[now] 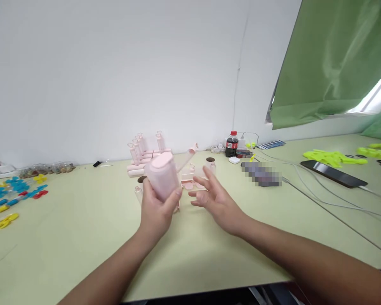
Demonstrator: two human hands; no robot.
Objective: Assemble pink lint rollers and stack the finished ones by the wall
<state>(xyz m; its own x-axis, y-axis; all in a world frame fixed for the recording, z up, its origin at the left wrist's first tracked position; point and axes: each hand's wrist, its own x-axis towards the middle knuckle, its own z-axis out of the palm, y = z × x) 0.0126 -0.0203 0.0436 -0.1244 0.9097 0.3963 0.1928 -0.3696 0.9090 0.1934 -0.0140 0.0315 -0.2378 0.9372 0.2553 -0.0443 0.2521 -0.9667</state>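
My left hand (158, 212) is wrapped round a translucent pale pink container (163, 182) with a flat pink top, held tilted above the table. To the right of it, my right hand (217, 203) is open, fingers spread, with nothing in its grasp. Between the hands, a slim clear tube (186, 159) with a pink end slants up to the right; whether it touches the container, I cannot tell. Behind my hands lie further pink parts (192, 173), partly hidden. A small clear piece (139, 193) is just left of my left hand.
Several slim clear tubes with heart-shaped pink tops (139, 146) stand at the back beside pink cylinders (136, 170). A cola bottle (231, 145), a phone (333, 173), cables and bright yellow-green pieces (328, 157) are right. Coloured plastic pieces (17, 185) are left.
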